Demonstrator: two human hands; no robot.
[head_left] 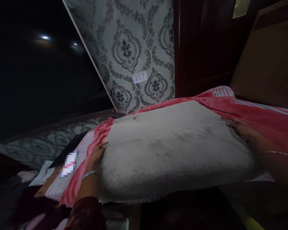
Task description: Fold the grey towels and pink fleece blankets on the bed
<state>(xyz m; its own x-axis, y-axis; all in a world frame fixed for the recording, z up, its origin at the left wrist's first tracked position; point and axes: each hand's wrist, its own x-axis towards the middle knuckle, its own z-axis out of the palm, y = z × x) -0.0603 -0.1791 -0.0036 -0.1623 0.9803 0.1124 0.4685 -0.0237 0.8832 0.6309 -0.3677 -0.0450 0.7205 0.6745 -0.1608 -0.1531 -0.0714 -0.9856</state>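
A wide pale-grey sheet (158, 140), like a piece of carpet or stiff fabric, lies over a red plush blanket (261, 123). Dark smudges mark its middle, a small reddish spot sits near its far left corner, and its near side curves downward. My left hand (99, 155) grips the left edge, fingertips on the top face. Across from it, my right hand (244, 129) is closed over the right edge with its fingers reaching onto the surface. Both thumbs are hard to make out. The blanket's striped underside (85, 150) shows at the left.
A large dark screen (43, 80) stands at the left. Behind are patterned wallpaper (126, 48) with a paper label (140, 77) reading 277, and dark red wood (201, 57). A brown panel (271, 60) rises at right. Clothes (12, 195) lie lower left.
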